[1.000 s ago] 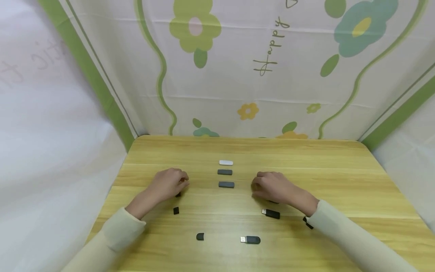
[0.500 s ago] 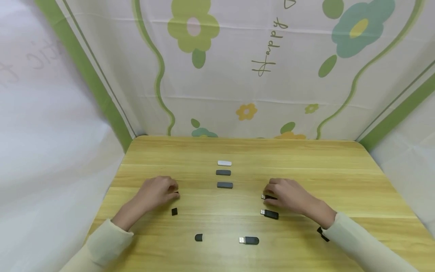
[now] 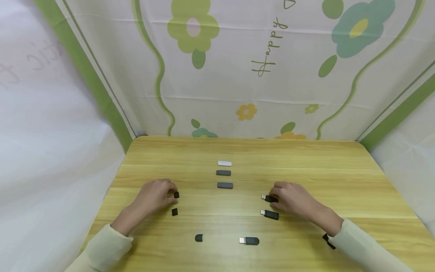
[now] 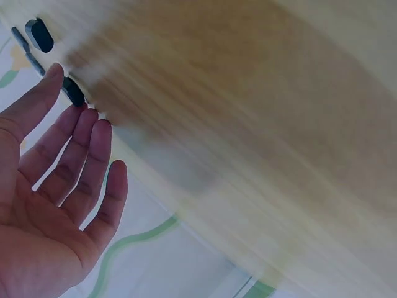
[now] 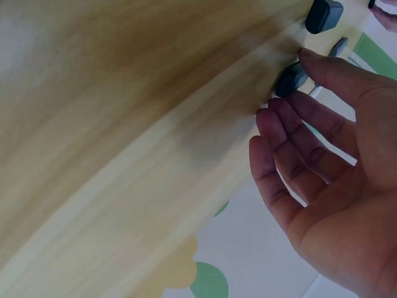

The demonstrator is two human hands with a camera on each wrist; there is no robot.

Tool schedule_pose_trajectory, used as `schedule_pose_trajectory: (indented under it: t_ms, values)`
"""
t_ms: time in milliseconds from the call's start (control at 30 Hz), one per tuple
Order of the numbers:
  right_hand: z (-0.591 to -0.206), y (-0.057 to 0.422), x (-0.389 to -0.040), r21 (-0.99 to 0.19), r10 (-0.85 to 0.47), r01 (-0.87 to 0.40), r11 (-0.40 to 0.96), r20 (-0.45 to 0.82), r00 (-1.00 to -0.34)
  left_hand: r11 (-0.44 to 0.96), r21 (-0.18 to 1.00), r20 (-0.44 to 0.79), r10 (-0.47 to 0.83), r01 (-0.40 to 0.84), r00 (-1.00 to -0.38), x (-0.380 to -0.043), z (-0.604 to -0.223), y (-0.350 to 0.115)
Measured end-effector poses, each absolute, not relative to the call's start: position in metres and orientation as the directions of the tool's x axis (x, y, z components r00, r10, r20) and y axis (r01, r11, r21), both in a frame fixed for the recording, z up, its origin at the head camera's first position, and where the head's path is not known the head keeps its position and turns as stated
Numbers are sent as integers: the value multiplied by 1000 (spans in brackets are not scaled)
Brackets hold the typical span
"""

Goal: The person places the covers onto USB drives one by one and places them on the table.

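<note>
In the head view my left hand (image 3: 157, 195) spreads thumb and fingers around a small black square cap (image 3: 176, 195) on the table. The left wrist view shows that cap (image 4: 73, 92) between thumb and fingertips, the thumb standing a little apart. My right hand (image 3: 293, 198) reaches around the rear end of a black USB flash drive (image 3: 270, 198), whose metal plug points left. In the right wrist view the drive (image 5: 290, 79) lies between the parted thumb and index finger. Nearer the front lie another square cap (image 3: 175, 212) and a second black flash drive (image 3: 270, 214).
At the front of the wooden table (image 3: 217, 260) lie a rounded black cap (image 3: 198, 237) and a flash drive with bare plug (image 3: 249, 240). A white stick (image 3: 224, 163) and two grey sticks, one the nearer grey stick (image 3: 225, 185), line the middle. A flowered curtain (image 3: 217, 83) hangs behind.
Both hands have moved outward and toward the front, down to the table. The cap and the drive beside them have come into fuller view. The other pieces lie as before.
</note>
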State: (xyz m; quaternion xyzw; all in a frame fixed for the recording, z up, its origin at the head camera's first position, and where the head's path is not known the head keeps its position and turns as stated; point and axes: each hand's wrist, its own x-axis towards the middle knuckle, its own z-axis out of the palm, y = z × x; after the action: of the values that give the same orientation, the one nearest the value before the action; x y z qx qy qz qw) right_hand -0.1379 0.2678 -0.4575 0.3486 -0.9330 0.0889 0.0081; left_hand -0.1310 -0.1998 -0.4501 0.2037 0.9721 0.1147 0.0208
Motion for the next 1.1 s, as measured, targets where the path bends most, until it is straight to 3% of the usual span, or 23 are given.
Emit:
schedule_pose_trajectory:
  t_ms: [1100]
  values:
    - [-461, 270, -134, -267, -652, -664, 698, 144, -744, 878, 321, 23, 368, 356, -929, -131, -450, -188]
